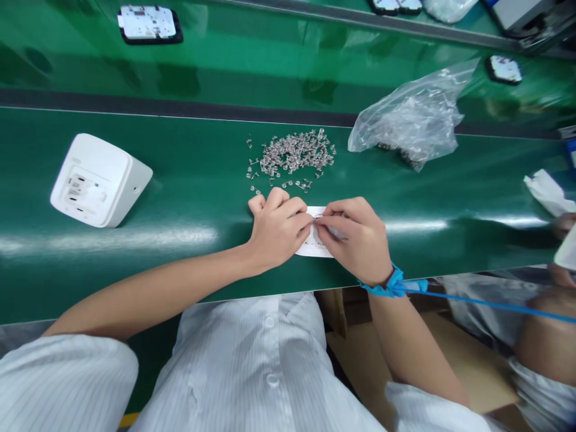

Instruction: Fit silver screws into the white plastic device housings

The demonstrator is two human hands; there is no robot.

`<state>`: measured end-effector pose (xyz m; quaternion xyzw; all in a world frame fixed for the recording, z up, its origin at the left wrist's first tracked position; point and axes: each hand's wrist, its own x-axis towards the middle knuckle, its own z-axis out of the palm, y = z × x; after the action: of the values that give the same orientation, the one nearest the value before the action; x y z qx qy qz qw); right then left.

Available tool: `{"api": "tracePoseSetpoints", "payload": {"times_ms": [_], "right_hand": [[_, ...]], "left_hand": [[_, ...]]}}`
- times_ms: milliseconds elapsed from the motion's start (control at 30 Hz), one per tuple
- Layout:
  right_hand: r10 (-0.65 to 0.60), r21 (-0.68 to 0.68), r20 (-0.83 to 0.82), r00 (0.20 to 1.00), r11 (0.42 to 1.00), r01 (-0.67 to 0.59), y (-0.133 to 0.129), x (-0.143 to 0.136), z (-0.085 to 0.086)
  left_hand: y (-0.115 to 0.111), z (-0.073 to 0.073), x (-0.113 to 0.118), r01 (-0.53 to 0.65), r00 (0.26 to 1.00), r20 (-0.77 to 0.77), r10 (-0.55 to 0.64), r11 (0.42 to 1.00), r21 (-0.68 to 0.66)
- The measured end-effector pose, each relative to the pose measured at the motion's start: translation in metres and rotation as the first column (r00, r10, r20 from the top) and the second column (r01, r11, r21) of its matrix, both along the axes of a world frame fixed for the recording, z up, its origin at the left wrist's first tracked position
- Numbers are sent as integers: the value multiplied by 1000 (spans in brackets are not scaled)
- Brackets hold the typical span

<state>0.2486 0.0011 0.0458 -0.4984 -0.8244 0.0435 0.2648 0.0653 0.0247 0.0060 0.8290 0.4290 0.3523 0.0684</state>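
A white plastic panel (315, 248) lies on the green worktop, partly covered by both my hands. My left hand (279, 231) is over its left side, thumb and fingertips pinched together at the panel. From the right, my right hand (357, 237) meets it, its fingers also pinched close to the left fingertips. Whatever small piece sits between the fingertips is hidden. Just beyond my hands is a loose heap of small metal clips (297, 153), with several scattered around its edge. A blue wrist strap (393, 285) circles my right wrist, its cord running off to the right.
A white plastic housing (94, 180) stands at left. A clear plastic bag (411, 117) with small dark parts lies at back right. Beyond the dark strip, a circuit board in a black tray (150, 25) rests on green. At far right, another person's hand (564, 225) shows.
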Motion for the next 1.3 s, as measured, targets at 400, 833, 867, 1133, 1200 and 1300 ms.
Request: {"api": "tracePoseSetpoints", "payload": {"times_ms": [400, 833, 867, 1133, 1200, 1300], "right_hand": [[-7, 7, 4, 1000, 1000, 7, -1, 1, -1], [48, -17, 65, 997, 999, -47, -1, 1, 1], [20, -1, 50, 999, 1000, -20, 0, 1, 1], [-73, 37, 69, 995, 997, 71, 8, 0, -2], [-66, 33, 63, 996, 997, 64, 9, 0, -3], [-44, 40, 50, 998, 998, 42, 9, 0, -3]], "left_hand": [[-1, 3, 2, 6, 998, -59, -8, 1000, -25], [-1, -1, 3, 53, 995, -92, -39, 987, 152], [0, -2, 2, 53, 996, -80, -43, 990, 131], [1, -1, 2, -84, 996, 17, 84, 996, -10], [1, -1, 2, -91, 995, 27, 91, 996, -8], [0, -1, 2, -74, 997, -4, 74, 997, 26]]}}
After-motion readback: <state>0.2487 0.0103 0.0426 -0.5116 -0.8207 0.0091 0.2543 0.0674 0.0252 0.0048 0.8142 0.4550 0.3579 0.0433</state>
